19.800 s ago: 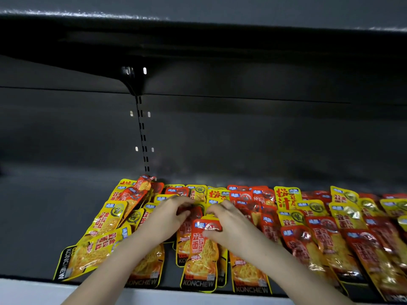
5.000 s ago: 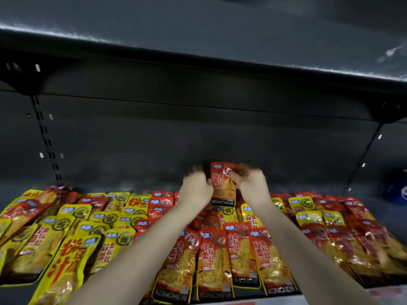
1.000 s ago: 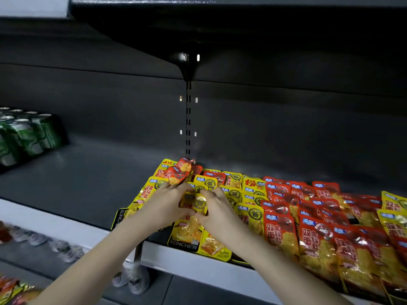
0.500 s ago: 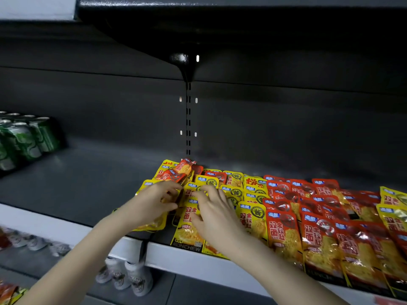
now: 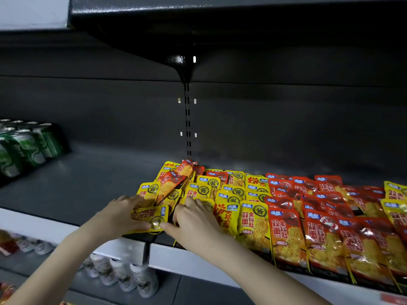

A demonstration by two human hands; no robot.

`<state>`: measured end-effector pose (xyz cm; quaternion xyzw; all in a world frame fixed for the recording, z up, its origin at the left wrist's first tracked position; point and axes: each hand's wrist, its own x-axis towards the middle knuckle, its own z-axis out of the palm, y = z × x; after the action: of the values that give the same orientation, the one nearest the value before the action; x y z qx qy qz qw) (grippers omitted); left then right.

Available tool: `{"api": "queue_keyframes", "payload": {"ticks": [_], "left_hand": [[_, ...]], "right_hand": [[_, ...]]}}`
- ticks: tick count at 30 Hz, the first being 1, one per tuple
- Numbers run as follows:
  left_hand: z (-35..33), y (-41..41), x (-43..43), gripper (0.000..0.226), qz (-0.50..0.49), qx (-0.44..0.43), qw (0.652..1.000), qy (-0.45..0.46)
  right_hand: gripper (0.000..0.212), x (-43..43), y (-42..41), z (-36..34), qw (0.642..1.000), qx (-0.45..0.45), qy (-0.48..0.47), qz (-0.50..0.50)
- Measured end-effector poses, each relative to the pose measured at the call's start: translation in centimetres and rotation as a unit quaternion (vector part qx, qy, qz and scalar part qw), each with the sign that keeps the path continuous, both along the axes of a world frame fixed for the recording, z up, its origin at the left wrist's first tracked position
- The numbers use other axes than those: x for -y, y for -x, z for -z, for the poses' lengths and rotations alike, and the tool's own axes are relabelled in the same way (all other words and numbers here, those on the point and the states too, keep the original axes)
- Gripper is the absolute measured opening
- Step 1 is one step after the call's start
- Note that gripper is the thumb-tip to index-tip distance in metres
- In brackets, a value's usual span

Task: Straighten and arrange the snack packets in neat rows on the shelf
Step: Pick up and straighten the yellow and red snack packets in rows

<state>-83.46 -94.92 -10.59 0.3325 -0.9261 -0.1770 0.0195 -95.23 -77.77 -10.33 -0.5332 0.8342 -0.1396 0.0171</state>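
We are pinching one yellow snack packet (image 5: 152, 216) by its ends, left hand (image 5: 120, 216) and right hand (image 5: 196, 221) equally near; it is lying crosswise to the front-to-back rows (image 5: 253, 219) on the shelf (image 5: 77, 183).

Both hands (image 5: 120, 216) (image 5: 195, 223) round one sideways yellow packet (image 5: 152, 213)

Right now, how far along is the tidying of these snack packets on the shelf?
Done: the red packets on the right and the yellow rows beside them lie in overlapping lines. In hand: the left hand and right hand hold a sideways packet at the front edge of the shelf. To do: the heap behind it, where tilted red and yellow packets cross each other.
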Motion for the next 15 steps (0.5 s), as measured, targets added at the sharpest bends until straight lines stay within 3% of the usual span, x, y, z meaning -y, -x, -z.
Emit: {"api": "queue_keyframes", "payload": {"ticks": [6,10,15], "left_hand": [[0.8,0.5,-0.3,0.091,-0.041,-0.078,0.996,-0.009],[0.9,1.4,-0.2,0.064,-0.077,-0.157,0.984,-0.045],[1.2,2.7,-0.4,0.052,-0.108,-0.204,0.971,-0.065]], "right_hand": [[0.038,0.7,0.1,0.2,1.000,0.017,-0.002,0.006],[0.039,1.0,0.2,0.3,0.999,0.040,0.026,0.016],[0.026,1.7,0.4,0.1,0.991,0.112,0.076,0.020]]}}
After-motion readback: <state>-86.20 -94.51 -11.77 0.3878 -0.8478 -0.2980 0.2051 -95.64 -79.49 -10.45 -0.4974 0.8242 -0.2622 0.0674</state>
